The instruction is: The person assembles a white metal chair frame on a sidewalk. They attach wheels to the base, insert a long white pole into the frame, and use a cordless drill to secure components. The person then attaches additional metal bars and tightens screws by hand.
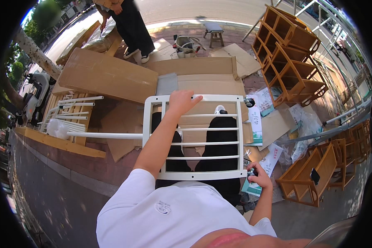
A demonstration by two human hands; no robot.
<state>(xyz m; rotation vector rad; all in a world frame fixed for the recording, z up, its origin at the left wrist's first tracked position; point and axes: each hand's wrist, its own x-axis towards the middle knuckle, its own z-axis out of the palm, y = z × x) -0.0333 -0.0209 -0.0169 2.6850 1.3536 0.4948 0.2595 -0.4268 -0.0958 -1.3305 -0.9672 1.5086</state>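
Observation:
A white metal frame (194,177) with several parallel bars lies across my lap. At its far edge, my left hand (182,102) is wrapped over the rail, thumb pointing right. My right hand (259,177) is closed round a dark caster (251,172) at the near right corner; the fingers partly hide it. Another dark caster (249,102) sticks out from the far right corner. From the frame's left side a long white tube (107,135) extends outward. Under the frame my dark-trousered legs show between the bars.
Flattened cardboard (208,84) covers the ground ahead, with a long carton (111,76) at left. White tubes (76,113) rest on wooden slats beyond. Brown wooden shelf units (287,62) stand at right, near plastic bags (310,128). Another person (130,25) stands beyond, near a small stool (213,31).

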